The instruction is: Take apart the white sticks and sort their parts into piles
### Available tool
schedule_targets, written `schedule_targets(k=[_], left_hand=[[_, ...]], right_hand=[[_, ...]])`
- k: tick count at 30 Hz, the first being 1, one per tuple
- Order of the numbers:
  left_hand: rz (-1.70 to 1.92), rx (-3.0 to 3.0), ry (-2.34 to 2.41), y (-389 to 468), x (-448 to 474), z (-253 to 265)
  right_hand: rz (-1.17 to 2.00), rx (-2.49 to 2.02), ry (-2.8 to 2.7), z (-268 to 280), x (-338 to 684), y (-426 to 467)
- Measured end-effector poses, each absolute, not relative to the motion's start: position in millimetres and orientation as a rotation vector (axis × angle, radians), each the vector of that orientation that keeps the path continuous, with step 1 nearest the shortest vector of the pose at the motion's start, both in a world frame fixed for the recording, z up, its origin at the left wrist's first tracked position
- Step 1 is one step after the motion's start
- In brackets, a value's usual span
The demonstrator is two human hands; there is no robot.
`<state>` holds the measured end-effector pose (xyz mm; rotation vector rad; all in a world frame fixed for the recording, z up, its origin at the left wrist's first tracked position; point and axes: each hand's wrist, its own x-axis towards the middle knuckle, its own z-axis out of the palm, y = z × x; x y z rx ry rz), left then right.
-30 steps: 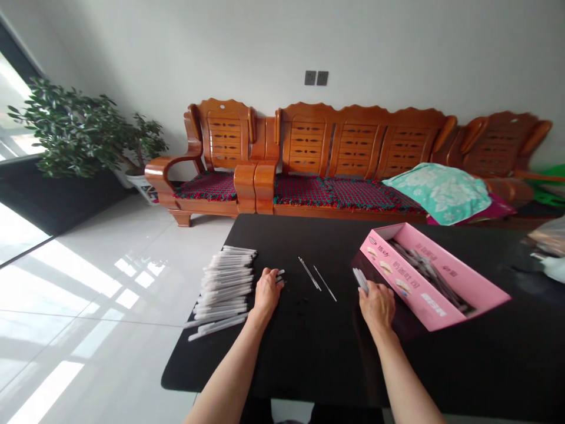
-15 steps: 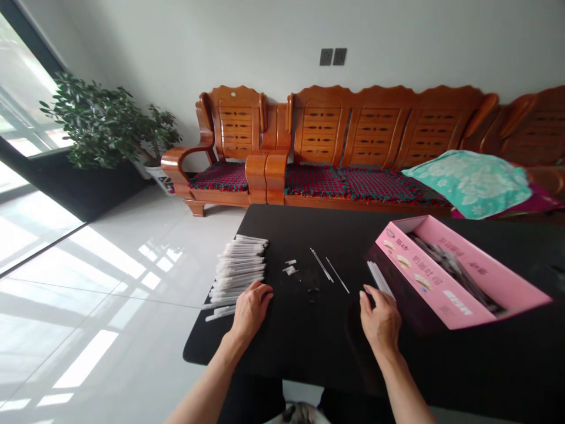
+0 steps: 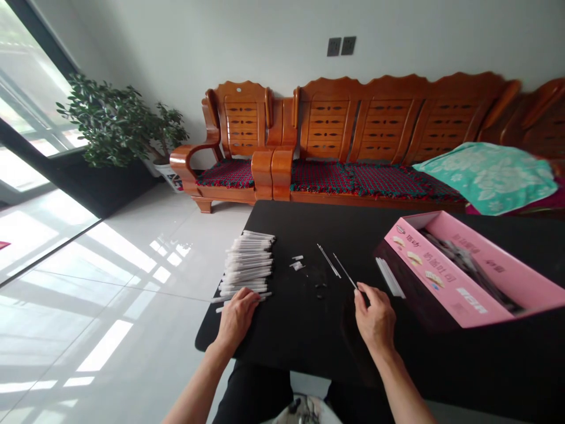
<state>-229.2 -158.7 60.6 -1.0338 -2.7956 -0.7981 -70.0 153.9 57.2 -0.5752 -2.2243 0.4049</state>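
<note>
My left hand (image 3: 238, 315) is at the near end of a row of white pen-like tubes (image 3: 249, 259), its fingers curled over a nearest white tube (image 3: 219, 309). How firmly it grips is partly hidden. My right hand (image 3: 375, 315) pinches the near end of a thin rod like a pen refill (image 3: 344, 270), which slants away over the black table. Beside that rod lie two more thin rods (image 3: 329, 261), close together. A few white tubes (image 3: 389, 277) lie just right of my right hand.
Small white bits (image 3: 297, 265) and small black pieces (image 3: 321, 287) lie mid-table. A pink open box (image 3: 441, 277) with dark contents stands on the right of the black table (image 3: 291, 335). Behind are a wooden bench (image 3: 362, 126) with a turquoise cushion (image 3: 489, 176) and a potted plant (image 3: 115, 123).
My right hand has moved left from the few white tubes to the single thin rod and pinched its end. My left hand has shifted onto the nearest tubes. The view has moved slightly.
</note>
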Motion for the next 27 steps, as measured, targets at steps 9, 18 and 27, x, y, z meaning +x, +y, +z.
schedule_targets(k=[9, 18, 27], left_hand=[[-0.815, -1.175, -2.791, -148.9, -225.3, 67.0], [-0.919, -1.340, -2.692, -110.0, -210.5, 83.1], [-1.105, -1.607, -2.471, -40.3, -210.7, 103.3]], right_hand=[[0.483, -0.562, -2.239, 59.6, -73.6, 142.3], [1.078, -0.560, -2.331, 76.3, -91.3, 114.7], [2.190, -0.642, -1.935, 77.0, -118.2, 97.0]])
